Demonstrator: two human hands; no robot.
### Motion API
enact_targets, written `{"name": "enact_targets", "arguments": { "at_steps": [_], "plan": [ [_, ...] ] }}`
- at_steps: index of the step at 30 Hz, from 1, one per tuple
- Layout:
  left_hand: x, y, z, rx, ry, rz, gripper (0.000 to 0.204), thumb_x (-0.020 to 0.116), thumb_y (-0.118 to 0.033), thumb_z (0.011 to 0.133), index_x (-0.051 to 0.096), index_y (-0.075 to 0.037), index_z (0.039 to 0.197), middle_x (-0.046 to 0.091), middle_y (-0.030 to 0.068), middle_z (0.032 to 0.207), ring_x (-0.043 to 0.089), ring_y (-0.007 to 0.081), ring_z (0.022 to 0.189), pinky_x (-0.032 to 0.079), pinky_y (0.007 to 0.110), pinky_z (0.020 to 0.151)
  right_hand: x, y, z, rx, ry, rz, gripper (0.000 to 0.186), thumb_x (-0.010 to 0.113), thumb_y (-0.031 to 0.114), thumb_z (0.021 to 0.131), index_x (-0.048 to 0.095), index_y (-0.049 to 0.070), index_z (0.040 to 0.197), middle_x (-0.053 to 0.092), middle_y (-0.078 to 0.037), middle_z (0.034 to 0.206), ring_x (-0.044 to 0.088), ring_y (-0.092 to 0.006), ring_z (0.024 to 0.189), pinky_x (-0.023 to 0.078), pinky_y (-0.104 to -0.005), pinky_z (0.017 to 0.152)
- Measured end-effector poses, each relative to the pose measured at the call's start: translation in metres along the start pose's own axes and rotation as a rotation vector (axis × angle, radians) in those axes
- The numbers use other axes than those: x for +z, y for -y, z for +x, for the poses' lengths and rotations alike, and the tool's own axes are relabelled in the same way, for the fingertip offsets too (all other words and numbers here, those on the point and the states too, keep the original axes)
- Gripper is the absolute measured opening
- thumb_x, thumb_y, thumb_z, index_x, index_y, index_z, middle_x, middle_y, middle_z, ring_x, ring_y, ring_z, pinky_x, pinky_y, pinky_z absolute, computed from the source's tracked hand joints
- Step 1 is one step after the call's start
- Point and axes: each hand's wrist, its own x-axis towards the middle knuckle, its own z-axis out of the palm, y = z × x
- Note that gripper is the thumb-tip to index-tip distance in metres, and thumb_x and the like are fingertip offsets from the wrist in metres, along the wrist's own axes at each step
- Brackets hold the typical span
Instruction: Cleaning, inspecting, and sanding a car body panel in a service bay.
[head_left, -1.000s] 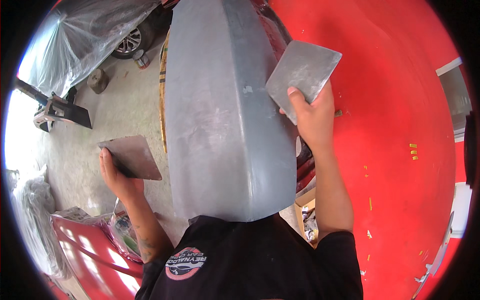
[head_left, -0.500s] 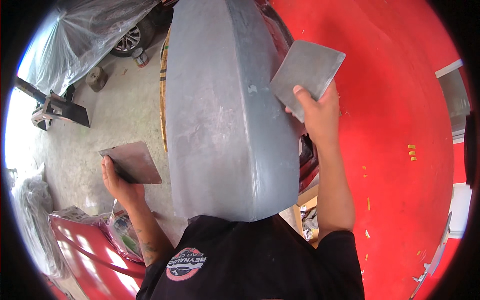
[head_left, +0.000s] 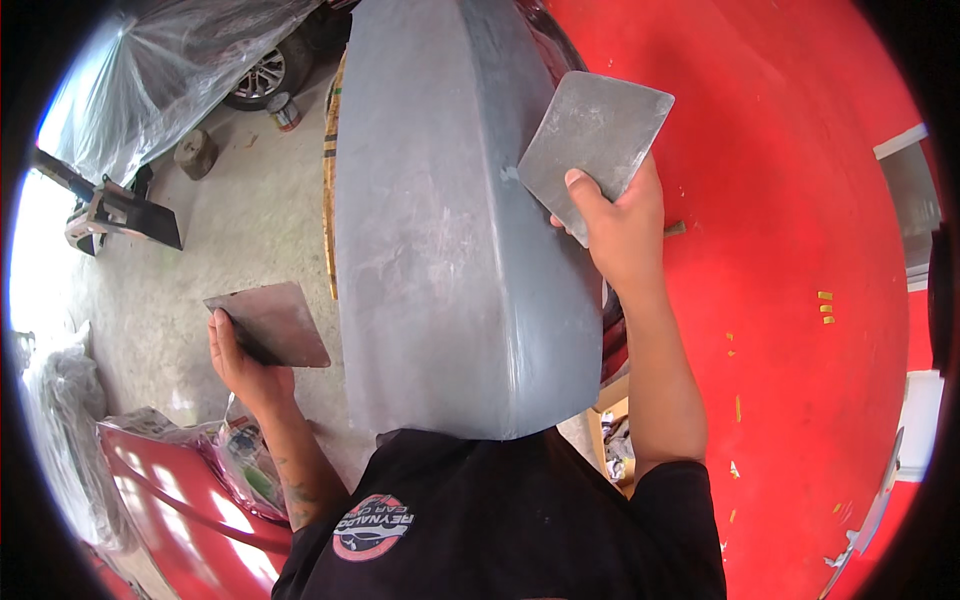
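Observation:
In the middle a long grey-primed car body panel (head_left: 420,230), with a crease along its length, reaches from the far edge to my body. My right hand (head_left: 625,220) grips a flat grey putty spreader (head_left: 600,140), thumb on its upper face, held over the panel's right side. Whether its edge touches the panel I cannot tell. My left hand (head_left: 245,365), left of the panel, holds a second, darker putty spreader (head_left: 275,320) by its near edge, the thumb hidden or barely showing. This spreader is tilted and apart from the panel.
A red wall-like surface (head_left: 780,250) with yellow tape bits runs along the right. On the concrete floor to the left stand a can (head_left: 284,112) and a round block (head_left: 196,154), near a wheel (head_left: 262,78) under plastic sheeting. A red panel (head_left: 180,500) lies near left.
My right hand and its spreader have moved left, farther over the grey panel. The left hand has shifted only slightly right, still holding its spreader.

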Motion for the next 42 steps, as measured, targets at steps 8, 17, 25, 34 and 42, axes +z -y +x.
{"name": "enact_targets", "arguments": {
  "at_steps": [8,17,25,34,42],
  "plan": [
    [-0.001,-0.002,-0.001,0.004,-0.039,-0.017,0.016,0.050,-0.019,0.097,0.056,-0.004,0.095,0.061,0.0052,0.091,0.059,0.0144,0.084,0.049,0.030,0.077,0.000,0.005,0.008,-0.033,0.017,-0.056,0.044,0.055,-0.001,0.082,0.042,-0.002,0.125,0.061,-0.014,0.103,0.065,-0.0196,0.081,0.057,-0.0316,0.057],
    [-0.012,0.000,0.005,0.001,-0.020,-0.004,0.016,0.051,-0.020,0.097,0.056,-0.005,0.096,0.062,0.0049,0.091,0.059,0.0141,0.084,0.049,0.029,0.077,0.000,0.012,0.010,-0.036,0.024,-0.073,0.041,0.055,0.000,0.083,0.043,-0.003,0.122,0.062,-0.014,0.102,0.065,-0.0188,0.080,0.057,-0.0312,0.057],
    [-0.011,0.006,0.008,0.024,-0.001,0.008,0.015,0.051,-0.019,0.097,0.056,-0.005,0.097,0.062,0.0059,0.092,0.060,0.0151,0.085,0.050,0.030,0.078,-0.003,0.013,0.008,-0.001,0.049,-0.029,0.040,0.055,0.000,0.083,0.043,-0.004,0.121,0.061,-0.014,0.104,0.065,-0.0189,0.082,0.057,-0.0309,0.057],
    [-0.009,0.004,0.007,0.030,-0.017,-0.003,0.016,0.050,-0.018,0.098,0.056,-0.003,0.096,0.062,0.0068,0.092,0.061,0.0157,0.084,0.051,0.030,0.077,0.001,0.014,0.013,0.005,0.024,0.002,0.042,0.056,0.001,0.083,0.043,-0.003,0.123,0.062,-0.013,0.103,0.065,-0.0192,0.080,0.057,-0.0324,0.058],
    [-0.012,0.004,0.007,0.032,-0.010,0.005,0.016,0.049,-0.018,0.098,0.055,-0.003,0.096,0.062,0.0067,0.092,0.061,0.0149,0.084,0.051,0.029,0.077,-0.001,0.008,0.008,0.017,0.071,-0.005,0.043,0.057,0.001,0.082,0.043,-0.002,0.123,0.061,-0.012,0.102,0.064,-0.0192,0.082,0.057,-0.0314,0.057]
  ]
}}
